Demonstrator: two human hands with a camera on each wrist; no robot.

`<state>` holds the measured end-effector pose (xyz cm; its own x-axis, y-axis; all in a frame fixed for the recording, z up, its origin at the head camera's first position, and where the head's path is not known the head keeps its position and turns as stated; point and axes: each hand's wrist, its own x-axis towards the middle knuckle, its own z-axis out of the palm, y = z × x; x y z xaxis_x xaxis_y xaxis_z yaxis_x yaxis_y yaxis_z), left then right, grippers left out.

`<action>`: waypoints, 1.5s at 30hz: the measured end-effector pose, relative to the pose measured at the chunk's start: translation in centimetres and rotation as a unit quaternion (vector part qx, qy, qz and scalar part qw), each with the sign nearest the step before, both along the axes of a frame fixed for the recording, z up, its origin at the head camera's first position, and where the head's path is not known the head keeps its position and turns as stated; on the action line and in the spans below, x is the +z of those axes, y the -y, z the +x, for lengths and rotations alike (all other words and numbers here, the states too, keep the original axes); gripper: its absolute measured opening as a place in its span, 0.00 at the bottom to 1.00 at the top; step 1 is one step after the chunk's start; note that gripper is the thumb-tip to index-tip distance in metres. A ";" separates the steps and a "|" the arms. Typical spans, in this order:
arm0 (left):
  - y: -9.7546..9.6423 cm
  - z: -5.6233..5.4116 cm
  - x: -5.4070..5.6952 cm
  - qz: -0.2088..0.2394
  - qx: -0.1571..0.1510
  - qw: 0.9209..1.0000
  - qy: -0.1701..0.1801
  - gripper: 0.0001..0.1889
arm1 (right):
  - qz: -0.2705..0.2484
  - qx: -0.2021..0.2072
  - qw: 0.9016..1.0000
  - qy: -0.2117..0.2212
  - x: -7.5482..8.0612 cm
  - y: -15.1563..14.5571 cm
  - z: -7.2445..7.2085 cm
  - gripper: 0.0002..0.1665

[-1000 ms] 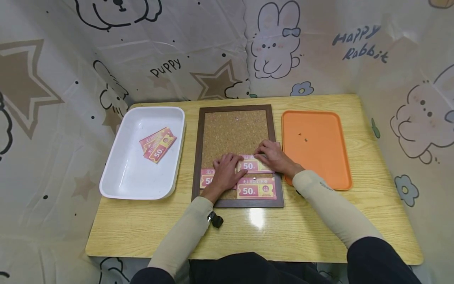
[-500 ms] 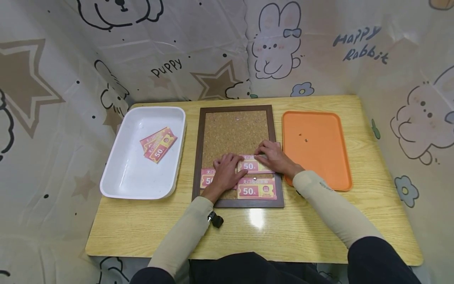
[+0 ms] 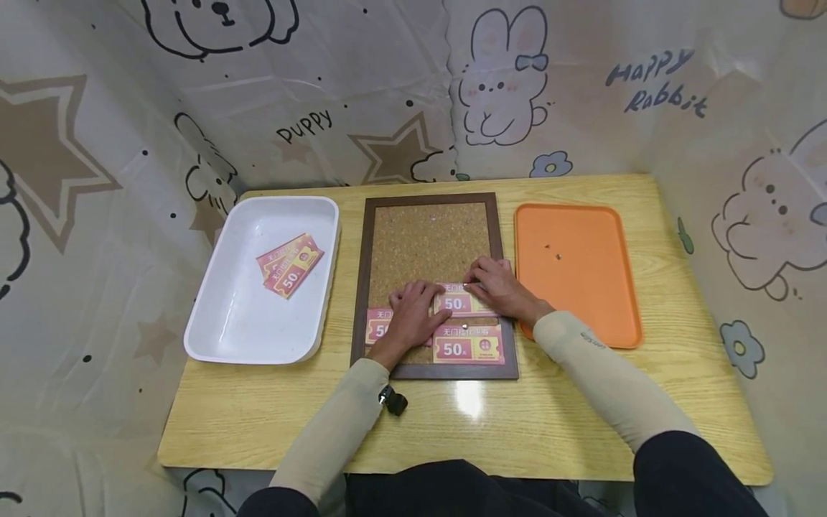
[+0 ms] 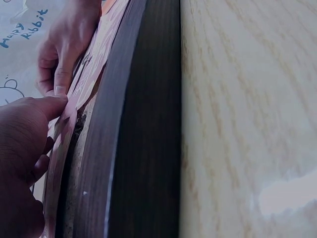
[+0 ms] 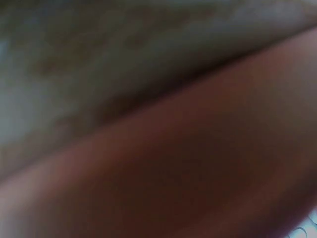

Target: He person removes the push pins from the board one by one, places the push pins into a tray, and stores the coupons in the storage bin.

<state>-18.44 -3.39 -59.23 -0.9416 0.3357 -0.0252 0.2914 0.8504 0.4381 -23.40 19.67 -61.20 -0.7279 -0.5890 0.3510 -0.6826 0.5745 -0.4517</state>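
Note:
My left hand (image 3: pixel 411 312) holds the left end of a pink 50 coupon (image 3: pixel 457 304) against the cork board (image 3: pixel 426 244), thumb low and index finger high. At its top edge, my right hand (image 3: pixel 500 287) brings thumb and index finger together, seemingly on a tiny thumbtack mostly hidden by the fingertips. A second coupon (image 3: pixel 468 350) lies just below, with a metal tack (image 3: pixel 464 327) at its top. Part of another coupon (image 3: pixel 378 325) shows left of my left hand. In the left wrist view the right thumb (image 4: pixel 61 82) presses on the coupon. The right wrist view is blurred.
To the left, a white basin (image 3: pixel 245 323) holds overlapping coupons (image 3: pixel 291 266). An orange tray (image 3: pixel 575 287) with a few tiny tacks (image 3: pixel 558 256) stands at the right. The board's dark frame (image 3: pixel 452 372) rises slightly above the wooden table (image 3: pixel 491 431).

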 end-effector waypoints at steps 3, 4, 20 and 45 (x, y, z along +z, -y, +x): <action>0.0 0.0 0.0 0.001 0.000 1.000 -0.001 0.24 | 0.005 0.000 1.000 -0.002 0.0 0.0 -0.1 0.06; 0.0 0.0 0.0 0.002 0.000 1.000 -0.002 0.24 | 0.006 -0.001 1.000 -0.002 0.0 0.0 -0.1 0.06; 0.1 0.1 -0.1 0.000 -0.001 1.000 -0.010 0.24 | 0.000 -0.004 1.000 -0.006 0.0 0.1 0.1 0.06; 0.0 0.3 -0.3 0.000 0.001 1.000 -0.014 0.24 | 0.009 -0.013 1.000 -0.016 -0.3 0.2 0.3 0.05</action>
<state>-18.17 -3.39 -59.49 -0.9427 0.3335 0.0014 0.3017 0.8511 0.4296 -23.08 19.49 -61.46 -0.7314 -0.5768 0.3638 -0.6815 0.5993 -0.4199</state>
